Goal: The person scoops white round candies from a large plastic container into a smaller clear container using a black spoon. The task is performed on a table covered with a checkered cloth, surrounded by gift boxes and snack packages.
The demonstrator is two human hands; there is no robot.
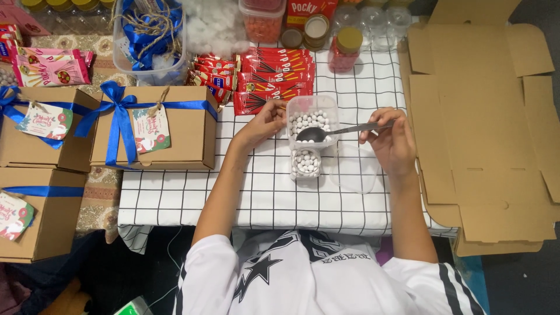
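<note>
White shirt sleeves frame two bare forearms reaching over a grid-patterned tablecloth (256, 192) toward a tub of pale round candies

Her right hand (392, 140) is closed around the handle of a metal spoon (335, 132), its bowl hovering over the near rim of the clear plastic tub (313, 119); the left hand (262, 123) has its fingers curled against the tub's left wall, steadying it. Just below, touching or nearly touching the tub, stands a small clear jar (305, 163) already heaped with the same candies. A clear lid (356, 175) lies to the right of the jar. Judging from this, the jar looks close to full, so another spoonful could spill and roll across the cloth; a tilted spoon would drop candies between tub and jar. Brown gift boxes with blue ribbon (153, 125) sit well to the left
</note>
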